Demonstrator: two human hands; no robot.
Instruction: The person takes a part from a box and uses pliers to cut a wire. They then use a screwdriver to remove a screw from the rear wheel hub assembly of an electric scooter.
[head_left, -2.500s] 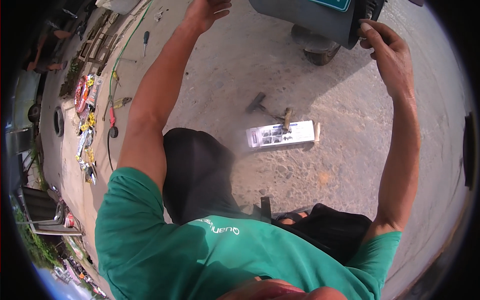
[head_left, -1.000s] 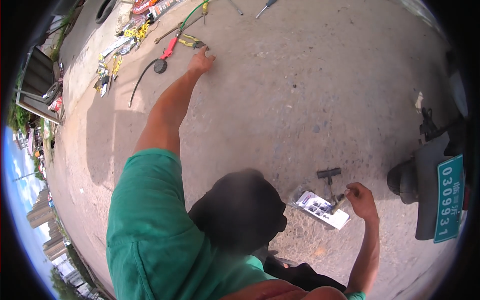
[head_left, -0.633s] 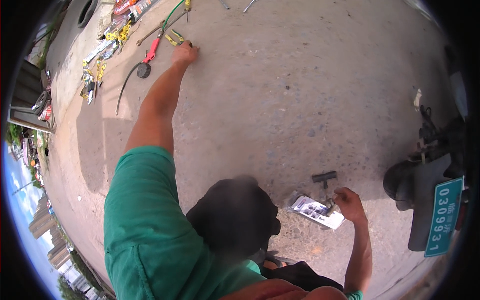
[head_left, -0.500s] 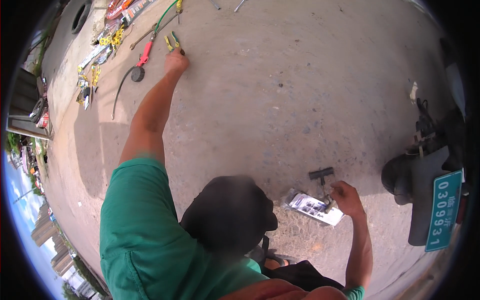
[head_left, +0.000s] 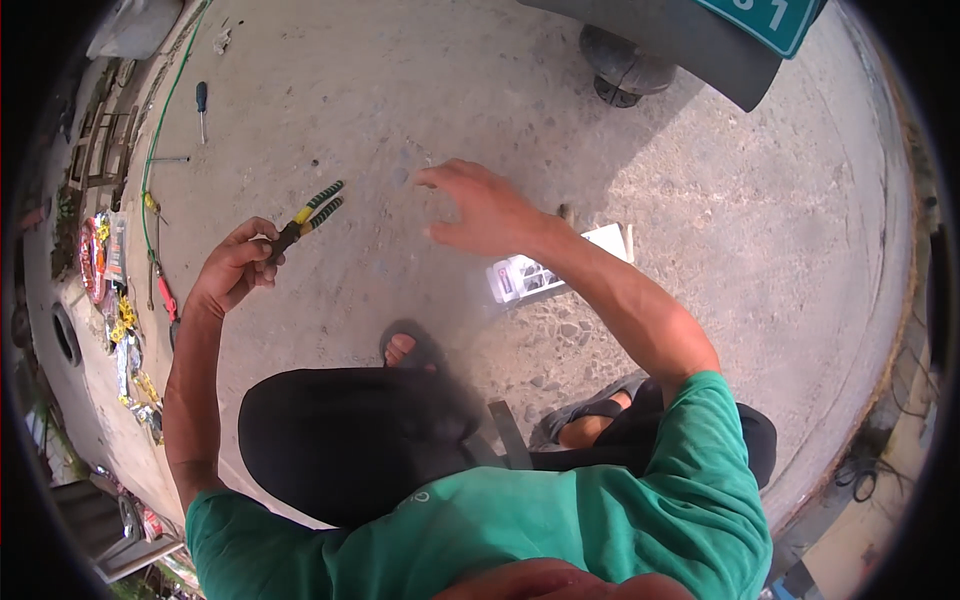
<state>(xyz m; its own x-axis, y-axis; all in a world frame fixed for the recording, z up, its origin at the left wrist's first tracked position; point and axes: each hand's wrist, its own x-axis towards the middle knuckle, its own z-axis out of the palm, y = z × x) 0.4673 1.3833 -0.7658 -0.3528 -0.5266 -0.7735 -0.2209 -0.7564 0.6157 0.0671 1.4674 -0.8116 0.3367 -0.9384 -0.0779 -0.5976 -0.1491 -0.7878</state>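
Note:
My left hand (head_left: 240,262) is closed around the jaw end of a pair of pliers (head_left: 290,236). Their green and yellow handles stick out up and to the right, spread a little apart. Holding nothing, my right hand (head_left: 480,208) reaches in from the right with thumb and fingers spread, apart from the handle ends. A white printed packet (head_left: 530,280) lies on the ground under my right forearm, which covers its middle. Just beyond that forearm a small brownish piece (head_left: 567,212) shows; the rest of it is hidden.
At the far left lie a screwdriver (head_left: 202,112), a thin metal rod (head_left: 172,158), a green hose (head_left: 160,120) and a red-handled inflator (head_left: 167,298). Packaged goods (head_left: 125,325) and a tyre (head_left: 65,333) are further left. A vehicle's dark mudguard (head_left: 690,40) with a green plate overhangs the far right.
My left hand has lifted the pliers off the ground and brought them nearer. My right hand has left the T-handled tool by the packet and moved left, opening. The view has turned.

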